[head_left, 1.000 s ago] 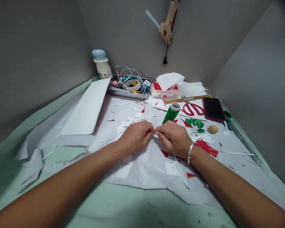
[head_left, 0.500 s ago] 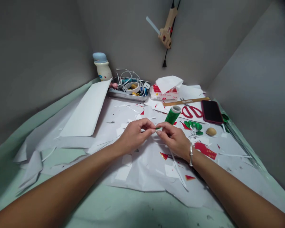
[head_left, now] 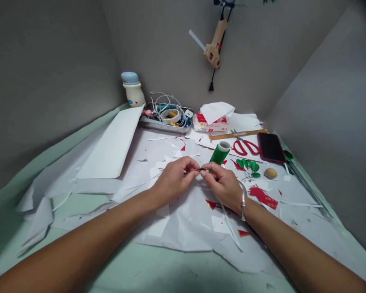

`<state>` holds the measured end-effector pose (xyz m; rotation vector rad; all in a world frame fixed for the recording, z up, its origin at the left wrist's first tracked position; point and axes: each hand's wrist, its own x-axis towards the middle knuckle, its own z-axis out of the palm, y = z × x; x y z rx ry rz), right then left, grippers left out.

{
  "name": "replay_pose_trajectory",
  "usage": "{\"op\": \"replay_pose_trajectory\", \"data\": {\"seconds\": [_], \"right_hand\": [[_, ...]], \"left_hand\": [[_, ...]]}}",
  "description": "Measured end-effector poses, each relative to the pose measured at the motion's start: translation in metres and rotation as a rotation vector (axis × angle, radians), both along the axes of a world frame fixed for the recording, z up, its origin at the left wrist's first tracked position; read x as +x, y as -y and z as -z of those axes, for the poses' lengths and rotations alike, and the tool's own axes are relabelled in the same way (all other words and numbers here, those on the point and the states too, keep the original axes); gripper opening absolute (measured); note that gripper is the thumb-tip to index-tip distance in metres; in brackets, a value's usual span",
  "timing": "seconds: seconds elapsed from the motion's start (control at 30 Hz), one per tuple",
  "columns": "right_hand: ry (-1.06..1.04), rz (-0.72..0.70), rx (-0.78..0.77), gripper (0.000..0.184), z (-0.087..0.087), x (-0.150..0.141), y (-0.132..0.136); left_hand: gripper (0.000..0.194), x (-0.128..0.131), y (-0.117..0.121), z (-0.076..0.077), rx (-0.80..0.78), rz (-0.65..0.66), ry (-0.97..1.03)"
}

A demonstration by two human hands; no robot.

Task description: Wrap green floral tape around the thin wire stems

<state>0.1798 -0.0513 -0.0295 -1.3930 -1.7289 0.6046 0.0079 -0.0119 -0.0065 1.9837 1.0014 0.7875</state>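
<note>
My left hand [head_left: 173, 182] and right hand [head_left: 222, 185] meet with fingertips pressed together, pinching a thin green strip [head_left: 203, 169] just nearer than the glossy green thread spool [head_left: 216, 156], best held lightly and steadily.
</note>
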Motion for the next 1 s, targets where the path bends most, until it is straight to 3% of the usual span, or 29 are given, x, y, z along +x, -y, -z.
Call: {"op": "replay_pose_trajectory", "data": {"seconds": [0.27,0.47,0.57,0.7,0.8,0.9,1.0], "right_hand": [[-0.061,0.03,-0.001,0.022,-0.001,0.0,-0.004],[-0.091,0.096,0.012,0.019,0.0,-0.002,-0.004],[-0.102,0.091,0.02,0.018,0.0,-0.002,-0.004],[-0.128,0.107,0.026,0.017,0.0,-0.001,-0.004],[-0.153,0.13,0.005,0.016,-0.001,-0.001,-0.004],[-0.162,0.136,-0.018,0.015,-0.002,-0.001,-0.004],[-0.168,0.138,-0.021,0.015,-0.004,-0.001,-0.004]], "left_hand": [[0.011,0.0,0.003,-0.001,0.091,0.013,-0.062],[0.03,-0.001,0.006,-0.002,0.163,0.014,-0.043],[0.04,-0.002,0.001,-0.002,0.059,-0.026,0.12],[0.04,-0.003,-0.008,-0.004,-0.288,-0.067,0.492],[0.036,-0.004,-0.013,-0.007,-0.351,-0.166,0.638],[0.027,-0.006,-0.015,-0.008,-0.257,-0.305,0.521],[0.022,-0.009,-0.016,-0.008,-0.117,-0.342,0.347]]}}
